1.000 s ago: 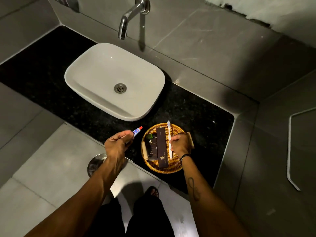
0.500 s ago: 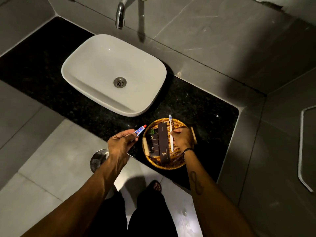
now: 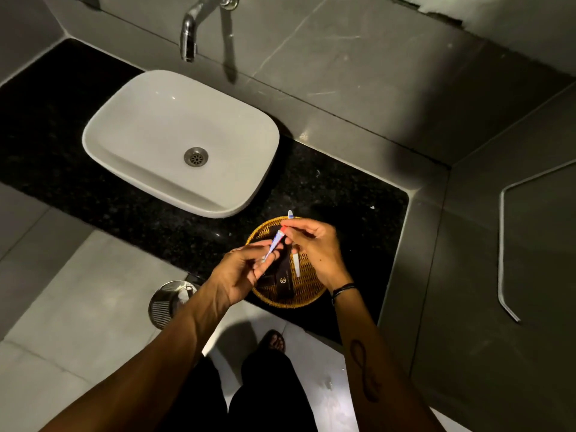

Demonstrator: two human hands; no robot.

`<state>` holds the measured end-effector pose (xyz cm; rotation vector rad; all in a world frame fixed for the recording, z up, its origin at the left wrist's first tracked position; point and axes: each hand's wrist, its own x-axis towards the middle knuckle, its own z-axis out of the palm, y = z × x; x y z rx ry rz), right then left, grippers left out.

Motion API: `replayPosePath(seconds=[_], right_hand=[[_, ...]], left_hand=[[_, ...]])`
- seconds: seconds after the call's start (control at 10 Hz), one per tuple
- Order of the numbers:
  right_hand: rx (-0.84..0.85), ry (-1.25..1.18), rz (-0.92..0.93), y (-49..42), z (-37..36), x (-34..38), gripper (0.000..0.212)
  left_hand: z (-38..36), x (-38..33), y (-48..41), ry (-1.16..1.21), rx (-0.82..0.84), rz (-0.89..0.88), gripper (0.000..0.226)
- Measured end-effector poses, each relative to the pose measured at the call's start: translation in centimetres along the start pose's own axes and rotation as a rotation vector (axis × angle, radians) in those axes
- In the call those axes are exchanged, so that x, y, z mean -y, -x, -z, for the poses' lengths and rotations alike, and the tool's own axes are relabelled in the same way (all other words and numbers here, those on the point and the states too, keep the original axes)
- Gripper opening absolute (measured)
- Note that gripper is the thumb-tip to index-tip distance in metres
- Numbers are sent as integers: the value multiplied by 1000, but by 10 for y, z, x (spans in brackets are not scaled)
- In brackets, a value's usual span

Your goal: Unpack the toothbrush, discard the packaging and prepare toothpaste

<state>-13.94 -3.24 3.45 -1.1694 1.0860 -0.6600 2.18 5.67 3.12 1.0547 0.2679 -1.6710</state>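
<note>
The toothpaste tube point(image 3: 276, 244) sits small and slanted between both hands, just above the wicker basket point(image 3: 308, 294) in the lower middle of the frame. The left hand point(image 3: 240, 275) pinches the tube's lower end between thumb and fingers point(image 3: 265, 249). The right hand point(image 3: 314, 244) closes its thumb and forefinger on the red cap point(image 3: 283, 228) at the tube's upper tip, its other fingers curled loosely over the basket.

Under the right hand a white toothbrush point(image 3: 295, 265) lies in the basket, its head point(image 3: 290, 214) poking past the far rim. A dark box point(image 3: 285, 280) with a pale logo lies beside it, partly hidden by the left hand.

The basket rests near the front edge of the black speckled worktop point(image 3: 343, 194). Up and to the left sits the white basin point(image 3: 177, 141), with a chrome tap point(image 3: 190, 35) above it at the top of the frame. At lower left a round metal bin lid point(image 3: 168, 302) shows on the floor.
</note>
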Motion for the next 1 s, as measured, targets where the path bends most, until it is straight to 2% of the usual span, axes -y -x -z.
replayPosePath(seconds=[0.1,0.2,0.3,0.4,0.5,0.6,0.7,1.0], right_hand=[[52,27,-10,1,11,7,17],[32,158,-33,-6,23,12,12],[-102,471,-48,-22,33,12,11],[-129,805,-170,-40,37,3,10],[-85,1132,-185,-53,28,-11,22],[-90,1264,-191,-65,14,-20,19],[-75,1346,-194,-76,6,-28,26],[-91,1346,-264,-81,-2,-30,31]], left_hand=[[-7,6,0,-64,88,67,27],[-12,10,-4,-211,82,37,22],[-11,9,-10,-349,-72,-57,20],[-4,5,-14,-430,-174,-152,22],[3,1,-14,-463,-230,-192,17],[9,-1,-11,-492,-241,-207,12],[17,-3,-9,-542,-240,-246,11],[33,-6,-6,-571,-252,-299,7]])
